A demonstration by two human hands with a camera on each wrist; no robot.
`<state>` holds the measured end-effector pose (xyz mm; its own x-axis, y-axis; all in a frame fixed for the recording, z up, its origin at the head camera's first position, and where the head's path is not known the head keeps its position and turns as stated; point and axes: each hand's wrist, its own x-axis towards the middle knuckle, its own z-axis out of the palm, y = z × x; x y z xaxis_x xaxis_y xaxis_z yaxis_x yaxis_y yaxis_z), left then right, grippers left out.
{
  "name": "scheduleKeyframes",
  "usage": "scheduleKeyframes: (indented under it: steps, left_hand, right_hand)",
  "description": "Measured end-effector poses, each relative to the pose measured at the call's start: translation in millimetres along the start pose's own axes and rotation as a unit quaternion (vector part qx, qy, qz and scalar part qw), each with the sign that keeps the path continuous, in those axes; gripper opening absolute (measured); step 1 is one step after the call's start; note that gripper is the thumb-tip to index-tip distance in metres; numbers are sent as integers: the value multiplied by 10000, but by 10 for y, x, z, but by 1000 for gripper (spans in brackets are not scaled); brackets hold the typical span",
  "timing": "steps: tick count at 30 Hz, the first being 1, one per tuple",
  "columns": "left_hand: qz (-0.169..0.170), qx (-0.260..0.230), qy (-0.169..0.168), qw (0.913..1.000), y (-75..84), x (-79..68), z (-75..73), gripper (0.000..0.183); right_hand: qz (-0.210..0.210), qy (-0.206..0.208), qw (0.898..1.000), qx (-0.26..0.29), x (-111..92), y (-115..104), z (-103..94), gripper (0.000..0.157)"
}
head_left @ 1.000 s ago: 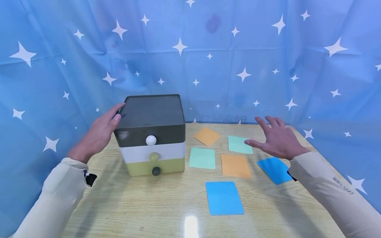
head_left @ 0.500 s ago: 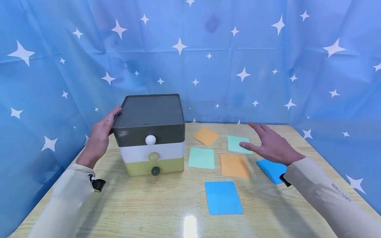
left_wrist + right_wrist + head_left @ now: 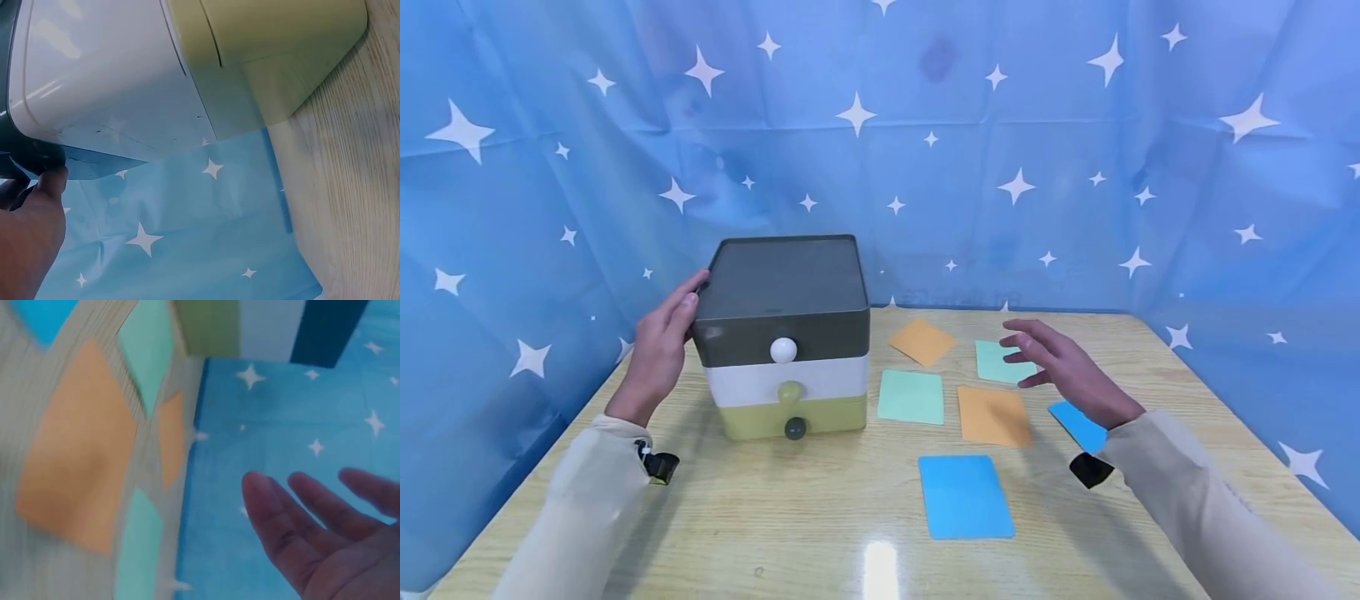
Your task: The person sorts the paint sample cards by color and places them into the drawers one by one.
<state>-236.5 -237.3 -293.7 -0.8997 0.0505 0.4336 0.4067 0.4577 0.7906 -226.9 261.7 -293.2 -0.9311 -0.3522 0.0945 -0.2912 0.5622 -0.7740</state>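
Note:
A stacked three-drawer box [image 3: 778, 279] stands on the table, with a dark grey top tier, a white middle and an olive bottom. Round knobs mark its front: a white knob [image 3: 783, 350], an olive knob [image 3: 790, 392] and a black knob [image 3: 795, 428]. My left hand [image 3: 657, 354] rests against the left side of the dark tier, fingers fairly straight. In the left wrist view its thumb [image 3: 52, 182] meets the dark tier's edge. Over the right part of the table hovers my right hand [image 3: 1067, 371], fingers spread and holding nothing, overlapping a mint green sheet [image 3: 992, 364].
Square sheets lie right of the box: an orange sheet [image 3: 922, 342], another mint sheet [image 3: 911, 397], a second orange sheet [image 3: 988, 414], a blue sheet [image 3: 966, 497] and another blue sheet [image 3: 1078, 425] partly behind the right sleeve. A blue starry curtain [image 3: 925, 167] encloses the table.
My right hand has moved left and its palm has turned inward. My left hand has shifted from the box's top edge down along its left side. The box and sheets have stayed put.

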Motion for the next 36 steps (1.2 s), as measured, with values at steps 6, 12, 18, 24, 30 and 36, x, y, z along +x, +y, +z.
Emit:
scheduleKeyframes:
  steps: [6, 12, 18, 24, 30, 36]
  left_hand:
    - [-5, 13, 34, 10000, -16, 9, 9, 52]
    - [-10, -172, 27, 9998, -15, 16, 21, 52]
    - [-12, -212, 59, 9998, -20, 20, 38, 52]
    - [17, -154, 170, 9997, -40, 4, 53, 51]
    - [-22, -45, 286, 9996, -58, -24, 57, 50]
    - [103, -68, 355, 9993, -67, -26, 95, 49]
  right_hand:
    - [-143, 19, 9965, 824, 12, 0, 78, 56]
    - [-245, 115, 9941, 1054, 18, -46, 184, 50]
    - [-334, 41, 9907, 1317, 16, -85, 304, 46]
    - [-414, -212, 9891, 1398, 15, -115, 450, 39]
    - [-489, -521, 9849, 1578, 29, -205, 661, 35]
    - [-552, -710, 9804, 1753, 89, -344, 893, 37]
